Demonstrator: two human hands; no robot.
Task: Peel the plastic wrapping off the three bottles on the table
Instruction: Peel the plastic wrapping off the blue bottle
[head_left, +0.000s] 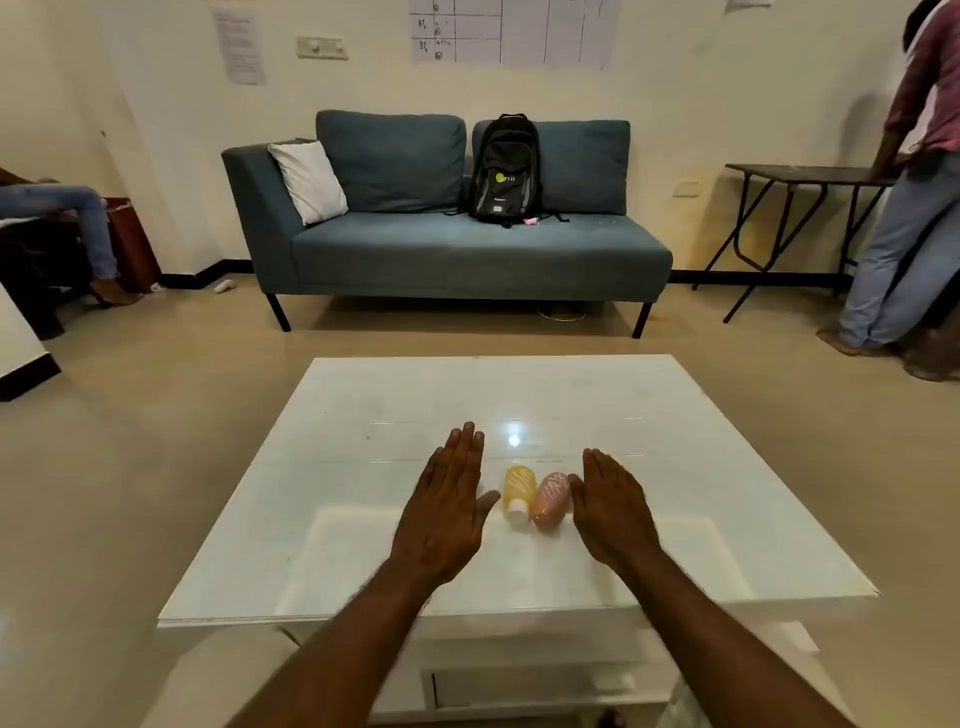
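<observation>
Two small bottles lie side by side on the white table (675, 467), caps toward me. The yellow bottle (519, 488) has a white cap and pale line patterns; the pink bottle (551, 498) lies just right of it. My left hand (447, 512) hovers flat and open to the left of the yellow bottle, thumb close to it. My right hand (610, 506) is open on the right, its thumb at the pink bottle's side. Any third bottle is hidden from view, perhaps under a hand.
A blue sofa (447, 249) with a black backpack (505, 169) and a white cushion stands beyond the table. A person stands at a dark folding table (800, 176) at the right. Another person's legs show at far left.
</observation>
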